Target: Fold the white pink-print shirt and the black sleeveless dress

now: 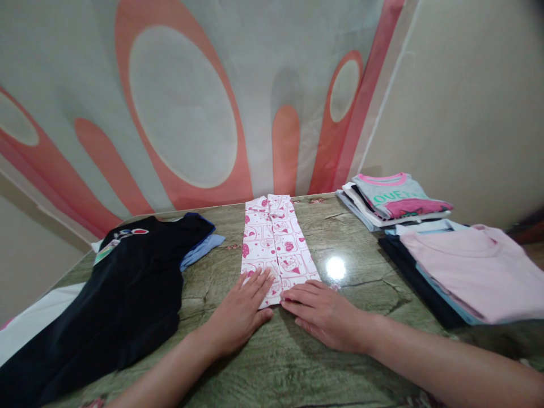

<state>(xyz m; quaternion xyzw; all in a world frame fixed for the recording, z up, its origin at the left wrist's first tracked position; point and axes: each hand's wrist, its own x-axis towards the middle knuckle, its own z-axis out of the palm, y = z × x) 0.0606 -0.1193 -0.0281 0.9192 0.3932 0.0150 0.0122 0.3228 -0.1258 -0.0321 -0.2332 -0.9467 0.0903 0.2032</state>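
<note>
A white shirt with a pink cartoon print (272, 243) lies folded into a narrow strip on the table, its collar end toward the wall. Its two sides meet along a line down the middle. My left hand (244, 306) rests on the lower left of the shirt, fingers spread flat and thumb beside the bottom edge. At the lower right corner lies my right hand (325, 314), its fingers stretched over the fabric and close together. The thumb of that hand is below the hem, and part of the corner is hidden beneath the fingers.
On the left, a black garment (127, 300) lies loosely over blue (203, 249) and white cloth (46, 317). To the right are two folded stacks, one topped by a grey and pink shirt (399, 195), the other by a pale pink shirt (480, 266). A patterned wall stands behind the table (352, 368).
</note>
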